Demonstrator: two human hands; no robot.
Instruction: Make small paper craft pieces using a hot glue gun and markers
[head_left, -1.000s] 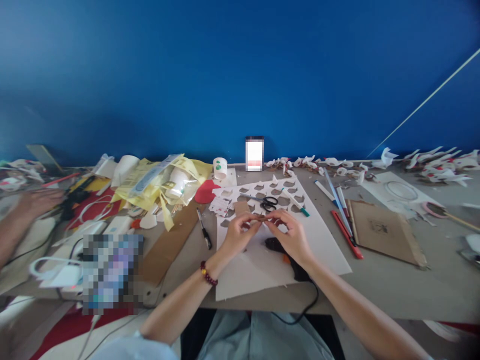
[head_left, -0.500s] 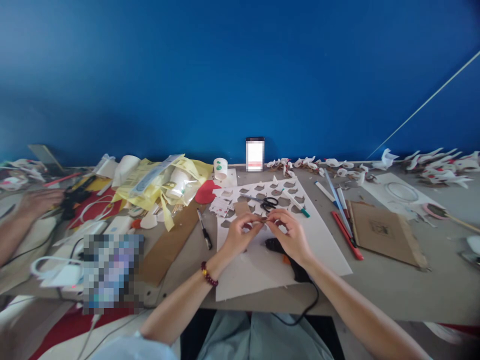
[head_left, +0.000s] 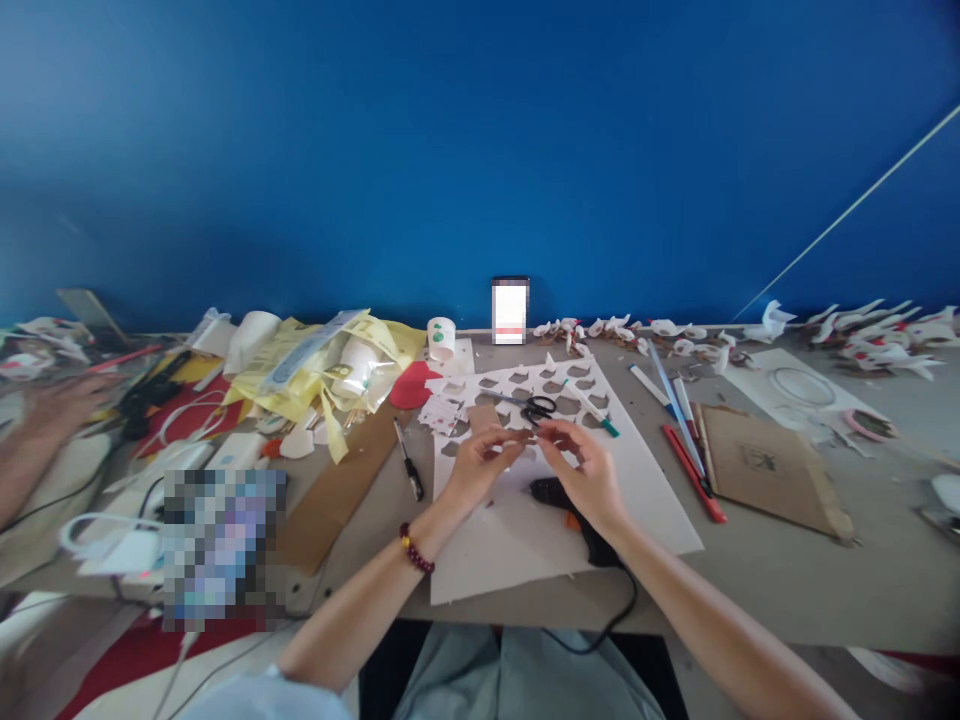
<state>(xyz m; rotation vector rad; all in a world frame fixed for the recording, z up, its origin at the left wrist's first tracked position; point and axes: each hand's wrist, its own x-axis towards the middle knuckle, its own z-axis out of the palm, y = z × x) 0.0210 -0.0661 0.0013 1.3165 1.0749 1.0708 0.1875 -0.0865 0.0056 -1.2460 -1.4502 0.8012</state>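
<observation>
My left hand and my right hand meet fingertip to fingertip above a white sheet with rows of cut-out holes. Both hands are closed in a pinch on a small piece too tiny to name. A black glue gun with an orange trigger lies partly under my right hand. Just beyond my fingers rest black-handled scissors. A scrap of brown cardboard sits beside my left fingertips. To the right of the scissors is a white marker with a green cap.
At left lie a black pen, a cardboard strip and yellow packaging. Red-capped pens and a cardboard sheet are at right. Small white paper birds line the wall. Another person's hand shows far left.
My fingertips have drawn slightly apart, with small finger movements around the tiny piece. The other person's hand at far left has shifted a little. The things on the table stay put.
</observation>
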